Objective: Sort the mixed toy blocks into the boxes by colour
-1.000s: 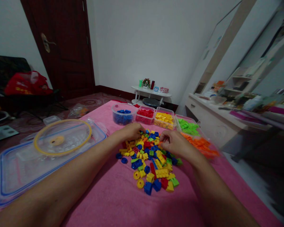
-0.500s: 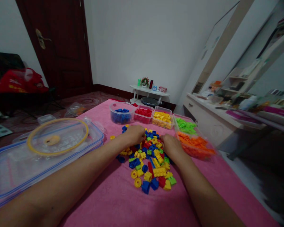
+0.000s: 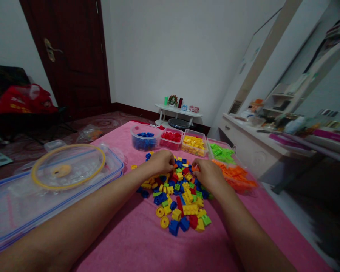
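Observation:
A heap of mixed toy building bricks (image 3: pixel 187 190), in yellow, blue, red, green and orange, lies on a pink cloth (image 3: pixel 136 238). Over the heap's far left part, my left hand (image 3: pixel 162 162) is closed, with a bit of orange brick (image 3: pixel 175 166) showing at its fingertips. My right hand (image 3: pixel 209 173) pinches an orange brick (image 3: pixel 195 167) above the heap's right side. Beyond the heap stand tubs of blue bricks (image 3: pixel 144 140), red bricks (image 3: pixel 171 136), yellow bricks (image 3: pixel 193 142), green bricks (image 3: pixel 221 152) and orange bricks (image 3: pixel 237 175).
On the left, blue-edged clear lids (image 3: pixel 14 204) lie stacked under a round yellow-rimmed lid (image 3: pixel 103 158). A cluttered white dresser (image 3: pixel 243 138) stands at the right. A low white stand (image 3: pixel 175 109) is against the far wall, and a dark red door (image 3: pixel 73 56) is behind the lids.
Both hands have lifted slightly from the heap, and orange now shows at the fingertips. My right hand's fingers have drawn together around an orange brick.

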The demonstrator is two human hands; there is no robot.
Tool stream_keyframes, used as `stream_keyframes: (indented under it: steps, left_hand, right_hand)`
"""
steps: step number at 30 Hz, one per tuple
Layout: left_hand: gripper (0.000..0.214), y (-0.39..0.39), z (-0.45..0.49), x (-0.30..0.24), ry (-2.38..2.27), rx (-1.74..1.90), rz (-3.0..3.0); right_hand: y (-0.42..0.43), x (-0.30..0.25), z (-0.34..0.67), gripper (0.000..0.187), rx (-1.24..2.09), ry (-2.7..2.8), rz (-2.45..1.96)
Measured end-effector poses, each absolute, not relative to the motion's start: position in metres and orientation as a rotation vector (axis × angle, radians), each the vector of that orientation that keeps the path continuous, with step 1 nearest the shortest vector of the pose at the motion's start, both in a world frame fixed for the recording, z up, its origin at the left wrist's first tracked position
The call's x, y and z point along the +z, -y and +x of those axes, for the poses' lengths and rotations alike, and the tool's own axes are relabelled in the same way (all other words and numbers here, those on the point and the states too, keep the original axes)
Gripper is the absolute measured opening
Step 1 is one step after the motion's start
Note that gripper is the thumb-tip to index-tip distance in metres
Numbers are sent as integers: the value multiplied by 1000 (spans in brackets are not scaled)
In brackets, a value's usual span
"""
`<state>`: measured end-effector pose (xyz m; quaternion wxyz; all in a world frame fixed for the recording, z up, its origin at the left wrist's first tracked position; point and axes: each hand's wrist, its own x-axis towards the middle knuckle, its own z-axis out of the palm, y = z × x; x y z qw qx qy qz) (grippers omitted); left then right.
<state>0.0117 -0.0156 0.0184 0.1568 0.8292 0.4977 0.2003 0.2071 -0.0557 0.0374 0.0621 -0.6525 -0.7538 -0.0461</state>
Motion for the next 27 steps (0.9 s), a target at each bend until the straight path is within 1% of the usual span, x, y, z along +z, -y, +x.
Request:
stream_keyframes:
  steps: [2,4,6,8,9,11,17,20,23,25,27]
  left_hand:
    - [12,9,11,18,-1290,683,2204]
    - [11,6,13,20,-1132,781,1941]
    - [15,8,16,23,-999,855,1668]
    - [23,12,19,27,-919,907,1480]
    - [28,15,20,30,-904,926,1426]
    - [32,20,22,34,-909,953,1377]
    - [29,26,26,36,-952,1013,1433]
    - [26,25,28,32,-925,984,1531]
    - [19,21,31,25,-933,975,1660]
    - [16,20,33,21,-930,950,1791]
    - [18,21,36,18,-931,907,1954]
  right_hand:
    - [56,45,208,31,-42,2233,-1861]
    - [57,50,205,35,125,2193,-1685]
    - [59,51,198,43,365,2116,-1525]
    - [62,52,191,49,598,2028,-1409]
    - [63,52,188,48,677,1993,-1367]
    - [65,52,183,45,730,1939,-1317]
    - [64,51,184,36,648,1855,-1257]
    - [58,55,199,36,536,1843,-1313]
    - [52,66,227,38,223,1842,-1496]
    - [49,74,250,37,-68,1859,-1733]
    - [49,80,271,37,-270,1845,-2010]
